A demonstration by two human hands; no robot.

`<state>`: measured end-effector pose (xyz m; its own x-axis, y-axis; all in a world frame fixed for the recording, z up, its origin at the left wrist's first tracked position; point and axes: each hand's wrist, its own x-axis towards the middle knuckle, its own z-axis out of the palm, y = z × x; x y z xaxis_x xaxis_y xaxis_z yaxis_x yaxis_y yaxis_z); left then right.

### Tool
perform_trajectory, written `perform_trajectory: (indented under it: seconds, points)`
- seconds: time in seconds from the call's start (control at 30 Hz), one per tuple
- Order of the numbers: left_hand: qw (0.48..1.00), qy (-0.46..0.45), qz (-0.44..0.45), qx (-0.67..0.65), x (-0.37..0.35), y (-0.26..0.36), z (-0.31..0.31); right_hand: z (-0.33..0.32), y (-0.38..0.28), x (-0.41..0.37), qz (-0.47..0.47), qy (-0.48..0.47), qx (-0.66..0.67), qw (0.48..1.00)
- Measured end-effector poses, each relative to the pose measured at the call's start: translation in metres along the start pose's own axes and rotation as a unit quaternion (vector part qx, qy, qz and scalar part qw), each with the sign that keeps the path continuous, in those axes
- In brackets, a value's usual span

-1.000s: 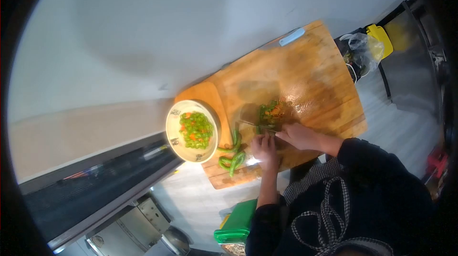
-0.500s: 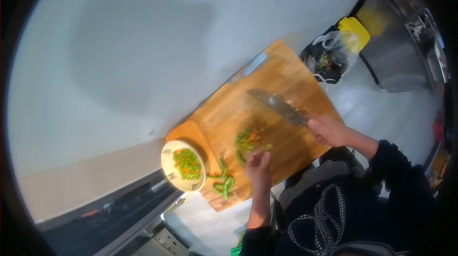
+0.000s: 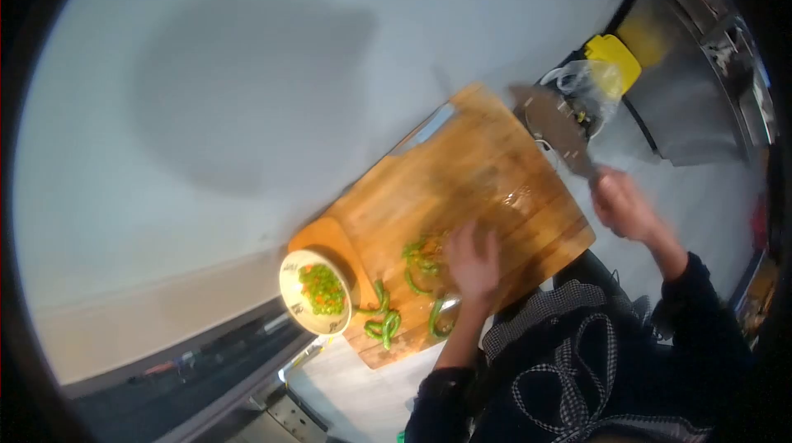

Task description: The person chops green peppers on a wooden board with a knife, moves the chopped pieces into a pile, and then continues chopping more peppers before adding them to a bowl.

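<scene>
My right hand (image 3: 623, 205) is closed round the handle of a broad kitchen knife (image 3: 559, 125). The blade is lifted past the far right corner of the wooden cutting board (image 3: 511, 245), above the waste bin, with small bits sticking to it. Low over the board's middle is my left hand (image 3: 474, 261), slightly blurred, its fingers stretched out. Beside those fingers lies a small heap of chopped green and orange vegetables (image 3: 422, 253). Long curled green peppers (image 3: 384, 327) rest near the bowl, and another green pepper (image 3: 437, 319) lies by my left wrist.
A pale bowl (image 3: 289, 294) of diced green and orange vegetables (image 3: 322, 288) stands at the board's left end, by a smaller orange board (image 3: 326, 233). A bagged bin with a yellow lid (image 3: 615, 63) is beyond the right corner. The wall (image 3: 247, 96) borders the far edge.
The knife has gone from over the board to above the bin, carried by my right hand. My left hand has shifted right and its fingers have spread. A green pepper now shows near the front edge.
</scene>
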<state>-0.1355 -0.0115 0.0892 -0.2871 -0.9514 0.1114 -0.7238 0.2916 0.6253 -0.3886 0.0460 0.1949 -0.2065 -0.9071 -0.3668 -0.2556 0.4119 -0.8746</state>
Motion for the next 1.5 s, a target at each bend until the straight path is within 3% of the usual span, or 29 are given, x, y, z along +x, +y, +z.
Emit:
perform_trajectory:
  seconds: [0.07,0.17,0.3,0.43,0.47,0.77,0.87,0.97,1.13,1.37,1.5]
  points:
    - [0.992,0.125,-0.024,0.027,-0.037,-0.068,-0.020,0.044,-0.011,0.009,0.027,-0.075,-0.023,0.997]
    - [0.961,0.181,-0.206,0.028,-0.075,-0.114,-0.032,0.119,-0.010,0.018,-0.014,-0.155,-0.090,0.984]
    - [0.951,0.191,-0.224,0.098,-0.065,-0.128,-0.021,0.196,0.012,0.032,-0.051,-0.256,-0.146,0.954]
    - [0.956,0.211,-0.206,0.005,-0.061,-0.135,-0.009,0.232,0.013,0.039,-0.027,-0.280,-0.170,0.944]
    - [0.944,0.245,-0.223,-0.014,-0.060,-0.133,-0.004,0.238,0.016,0.040,-0.023,-0.279,-0.171,0.945]
    - [0.933,0.231,-0.257,-0.102,-0.062,-0.136,-0.007,0.263,0.039,0.035,0.011,-0.231,-0.236,0.944]
    - [0.957,0.208,-0.197,-0.052,-0.063,-0.142,-0.009,0.273,0.050,0.041,-0.032,-0.213,-0.204,0.955]
    - [0.959,0.221,-0.167,-0.060,-0.062,-0.146,-0.009,0.275,0.024,0.051,-0.009,-0.245,-0.205,0.948]
    - [0.944,0.220,-0.222,-0.102,-0.065,-0.144,-0.013,0.264,0.032,0.036,0.004,-0.256,-0.219,0.942]
    - [0.956,0.214,-0.191,-0.053,-0.068,-0.148,-0.011,0.271,0.032,0.031,0.032,-0.243,-0.282,0.928]
    - [0.961,0.199,-0.190,-0.026,-0.067,-0.143,-0.014,0.280,0.032,0.041,0.003,-0.242,-0.250,0.937]
